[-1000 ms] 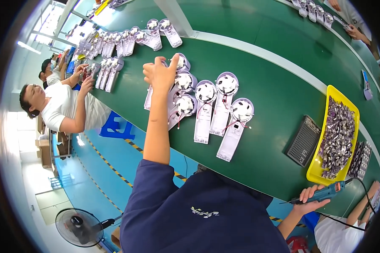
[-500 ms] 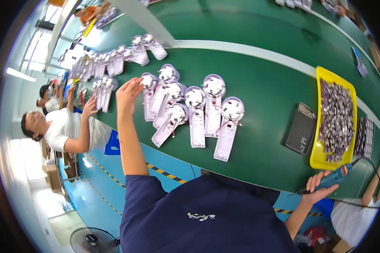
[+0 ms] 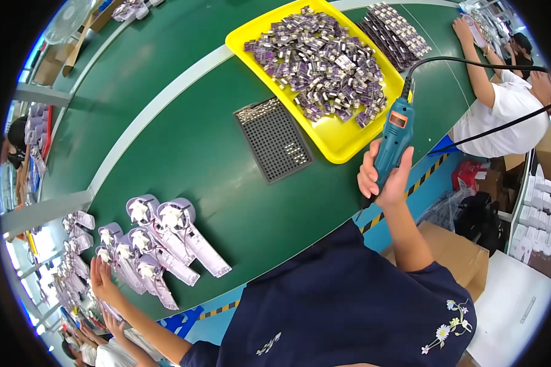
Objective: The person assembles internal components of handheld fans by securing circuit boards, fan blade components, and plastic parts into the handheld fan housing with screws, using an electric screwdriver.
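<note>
My right hand (image 3: pixel 384 177) is wrapped round a teal electric screwdriver (image 3: pixel 396 131). Its thin bit points down toward the table's front edge, and a black cord leaves its top end. Far to the left, my left hand (image 3: pixel 106 284) has its fingers stretched out beside a group of lilac handheld fan housings (image 3: pixel 123 260), with nothing visible in it. Whether the fingertips touch the nearest housing cannot be made out. The housings lie with white blades and red wires exposed; one long housing (image 3: pixel 205 248) is at the group's right end.
A yellow tray (image 3: pixel 335 148) heaped with small circuit boards stands at the back. Next to it are a black perforated tray (image 3: pixel 274 147) holding small metal screws and a stack of board panels (image 3: pixel 395 37). Co-workers sit at both sides; one person's white sleeve (image 3: pixel 508 101) shows at right.
My view has swung to the right, bringing the yellow tray to the middle. My left hand stays near the housings, its fingers now straighter. The screwdriver remains in my right hand.
</note>
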`<move>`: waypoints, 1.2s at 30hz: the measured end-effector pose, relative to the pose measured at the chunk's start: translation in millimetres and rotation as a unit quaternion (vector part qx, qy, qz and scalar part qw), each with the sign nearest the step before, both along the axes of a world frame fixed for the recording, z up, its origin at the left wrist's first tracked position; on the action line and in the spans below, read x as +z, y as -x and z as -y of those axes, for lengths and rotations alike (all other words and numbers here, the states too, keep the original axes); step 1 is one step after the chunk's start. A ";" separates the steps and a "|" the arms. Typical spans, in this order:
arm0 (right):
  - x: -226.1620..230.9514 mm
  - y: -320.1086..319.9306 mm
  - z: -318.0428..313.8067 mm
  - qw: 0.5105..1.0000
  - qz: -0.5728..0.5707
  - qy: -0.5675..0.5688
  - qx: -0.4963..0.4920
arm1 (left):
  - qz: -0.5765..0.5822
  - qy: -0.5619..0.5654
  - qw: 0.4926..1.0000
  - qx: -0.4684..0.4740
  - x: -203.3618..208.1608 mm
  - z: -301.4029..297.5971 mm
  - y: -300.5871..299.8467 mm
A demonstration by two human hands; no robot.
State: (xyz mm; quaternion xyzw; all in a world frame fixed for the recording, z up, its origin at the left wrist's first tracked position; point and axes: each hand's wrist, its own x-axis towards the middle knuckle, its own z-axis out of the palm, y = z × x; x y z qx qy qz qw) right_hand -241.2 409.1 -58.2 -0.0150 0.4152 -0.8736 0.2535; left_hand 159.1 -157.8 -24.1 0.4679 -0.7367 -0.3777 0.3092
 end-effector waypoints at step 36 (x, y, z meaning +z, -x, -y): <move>-3.8 8.4 -8.5 0.997 0.022 0.067 0.040 | 0.149 0.227 0.838 -0.473 11.3 -327.6 434.1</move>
